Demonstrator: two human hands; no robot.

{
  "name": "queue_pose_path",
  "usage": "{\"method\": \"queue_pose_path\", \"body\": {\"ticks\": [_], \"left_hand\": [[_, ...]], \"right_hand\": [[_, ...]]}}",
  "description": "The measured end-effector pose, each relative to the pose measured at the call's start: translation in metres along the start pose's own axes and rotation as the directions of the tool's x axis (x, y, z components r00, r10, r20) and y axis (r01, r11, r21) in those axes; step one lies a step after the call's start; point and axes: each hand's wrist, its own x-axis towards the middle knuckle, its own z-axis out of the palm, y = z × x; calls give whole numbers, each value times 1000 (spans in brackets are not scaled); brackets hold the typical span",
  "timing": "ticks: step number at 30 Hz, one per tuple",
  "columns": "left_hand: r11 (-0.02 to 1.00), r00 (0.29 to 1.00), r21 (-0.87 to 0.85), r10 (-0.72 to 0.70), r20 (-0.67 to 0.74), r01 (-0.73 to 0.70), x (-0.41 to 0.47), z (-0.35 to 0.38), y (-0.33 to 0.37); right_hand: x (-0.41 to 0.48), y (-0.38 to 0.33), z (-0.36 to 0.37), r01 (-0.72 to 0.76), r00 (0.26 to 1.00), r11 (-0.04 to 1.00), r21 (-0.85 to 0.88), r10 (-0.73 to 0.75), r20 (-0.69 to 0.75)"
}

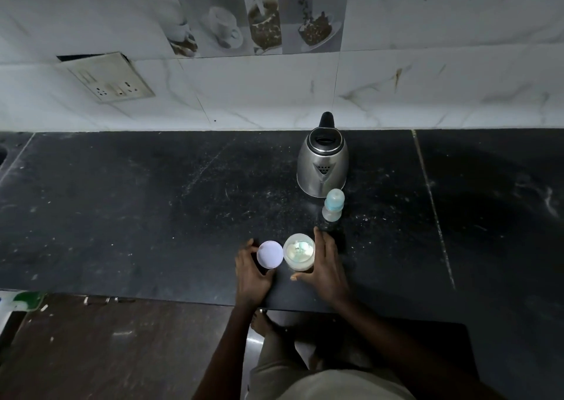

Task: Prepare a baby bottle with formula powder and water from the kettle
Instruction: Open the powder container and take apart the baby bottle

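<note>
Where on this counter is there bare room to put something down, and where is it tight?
Wide bare counter lies left of the kettle and lid, back to the wall; another stretch lies right of the baby bottle. Tight: the front middle, where the left hand holds the lid, the right hand grips the formula jar, bottle just behind.

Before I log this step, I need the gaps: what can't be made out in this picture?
Head view only:
- Jar: glare washes out its inside; powder level unreadable. The right hand round it hides its side.
- Kettle: steel wall hides any water.
- Bottle: small and dim, base fades into the dark counter; contents unclear.
- Lid, held by the left hand: overexposed; which face is up is unclear.
</note>
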Motion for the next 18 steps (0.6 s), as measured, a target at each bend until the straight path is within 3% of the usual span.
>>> {"method": "queue_pose_path", "body": {"ticks": [4, 9, 12, 15, 18], "left_hand": [[989, 991, -88, 117, -67, -123, -2, -6, 18], [969, 986, -206, 116, -120, -139, 3, -9, 56], [960, 981, -224, 139, -137, -167, 7, -7, 79], [964, 978, -185, 174, -114, -193, 9, -1, 92], [967, 980, -165, 181, -80, -193, 7, 2, 104]], "right_hand": [[-14, 2, -20, 45, 998, 995, -93, -49, -47], [3, 3, -71, 147, 965, 954, -262, -196, -173], [39, 5, -90, 6, 952, 993, -120, -42, -304], [70, 2, -98, -101, 965, 993, 54, 111, -237], [90, 5, -92, -143, 974, 981, 133, 163, -157]]}}
